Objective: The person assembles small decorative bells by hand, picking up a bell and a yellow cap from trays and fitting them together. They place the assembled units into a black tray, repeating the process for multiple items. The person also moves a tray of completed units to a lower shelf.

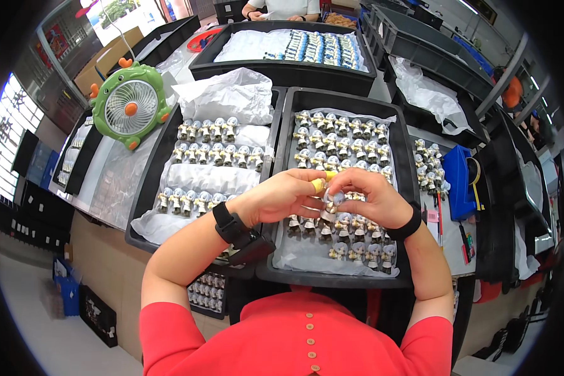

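A small figurine point(330, 203) with pale hair is held up between my two hands, above the right-hand black tray point(282, 138). My left hand point(281, 195) grips it from the left side; yellow covers sit on two of its fingertips. On the other side my right hand point(375, 199) pinches it with thumb and fingers near the head. Part of the figurine is hidden behind the fingers. Below lie rows of similar figurines point(357, 252) on white lining. The left-hand black tray point(143, 210) holds more of them in spaced rows, with white sheeting point(213, 178) between.
A green fan point(130, 108) stands at the left. Behind the trays is another black tray point(282, 76) with blue-and-white figurines, and a person's hands point(257, 15) beyond it. To the right are loose figurines point(427, 164), a blue box point(460, 185) and pens point(465, 243).
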{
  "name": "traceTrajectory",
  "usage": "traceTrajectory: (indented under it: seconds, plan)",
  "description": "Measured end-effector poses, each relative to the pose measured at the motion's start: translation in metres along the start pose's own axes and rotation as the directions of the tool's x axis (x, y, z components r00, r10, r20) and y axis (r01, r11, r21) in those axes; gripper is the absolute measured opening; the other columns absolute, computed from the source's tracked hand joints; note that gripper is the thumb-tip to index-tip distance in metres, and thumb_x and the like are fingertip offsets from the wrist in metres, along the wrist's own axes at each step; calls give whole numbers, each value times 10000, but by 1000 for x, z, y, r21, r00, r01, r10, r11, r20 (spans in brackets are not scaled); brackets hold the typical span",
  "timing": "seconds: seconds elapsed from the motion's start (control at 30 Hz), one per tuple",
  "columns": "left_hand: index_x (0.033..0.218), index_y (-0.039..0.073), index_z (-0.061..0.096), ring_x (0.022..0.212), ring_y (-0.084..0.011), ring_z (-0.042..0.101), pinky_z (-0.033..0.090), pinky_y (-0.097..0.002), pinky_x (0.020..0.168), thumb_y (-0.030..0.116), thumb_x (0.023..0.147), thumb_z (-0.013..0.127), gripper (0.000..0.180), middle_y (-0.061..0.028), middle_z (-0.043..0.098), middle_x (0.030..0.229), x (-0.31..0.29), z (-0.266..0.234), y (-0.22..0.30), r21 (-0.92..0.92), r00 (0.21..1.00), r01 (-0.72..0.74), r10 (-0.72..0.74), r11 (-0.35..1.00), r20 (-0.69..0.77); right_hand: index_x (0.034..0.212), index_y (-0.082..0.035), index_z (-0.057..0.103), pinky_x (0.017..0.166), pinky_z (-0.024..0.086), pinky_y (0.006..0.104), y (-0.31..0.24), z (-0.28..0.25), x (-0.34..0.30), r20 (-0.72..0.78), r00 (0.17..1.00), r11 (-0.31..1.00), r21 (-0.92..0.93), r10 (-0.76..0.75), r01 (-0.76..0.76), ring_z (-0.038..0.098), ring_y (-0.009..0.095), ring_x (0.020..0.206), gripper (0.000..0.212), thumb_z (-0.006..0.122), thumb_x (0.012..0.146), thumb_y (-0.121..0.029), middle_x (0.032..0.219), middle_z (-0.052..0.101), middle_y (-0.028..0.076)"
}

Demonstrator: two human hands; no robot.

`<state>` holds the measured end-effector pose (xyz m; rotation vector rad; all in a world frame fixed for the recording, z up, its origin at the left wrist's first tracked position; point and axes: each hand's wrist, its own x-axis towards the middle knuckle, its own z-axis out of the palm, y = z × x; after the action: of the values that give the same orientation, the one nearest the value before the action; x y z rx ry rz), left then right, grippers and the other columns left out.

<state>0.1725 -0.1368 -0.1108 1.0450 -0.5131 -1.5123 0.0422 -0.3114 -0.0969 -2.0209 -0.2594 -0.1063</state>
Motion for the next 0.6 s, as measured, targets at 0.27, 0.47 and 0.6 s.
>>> traceTrajectory:
  seconds: [0.27, 0.47, 0.6]
  plan:
    - [1311, 40, 374, 1007, -186, 587, 495, -293, 825, 92, 914, 480, 415, -61, 560, 1143, 10, -9, -9, -84, 997, -66, 69, 994, 37, 1035, -44, 569, 867, 455, 278, 19, -3, 2, -61, 994, 975, 208, 95, -80, 574, 120, 952, 271, 607, 779, 34, 1024, 597, 32]
    - [1334, 39, 350, 942, -106, 576, 495, -258, 825, 68, 894, 514, 470, -45, 563, 1088, 9, -10, -15, -39, 993, -117, 116, 992, -11, 1053, -44, 565, 856, 455, 261, 25, 3, 6, -77, 992, 976, 204, 98, -81, 580, 112, 930, 261, 604, 801, 9, 1022, 601, 29]
    - [1330, 36, 356, 925, -86, 562, 489, -243, 819, 52, 883, 526, 479, -36, 556, 1070, 7, -10, -16, -38, 990, -140, 138, 989, -39, 1062, -27, 555, 869, 453, 262, 27, 5, 7, -77, 993, 973, 219, 91, -72, 573, 111, 950, 268, 601, 801, 17, 1041, 595, 37]
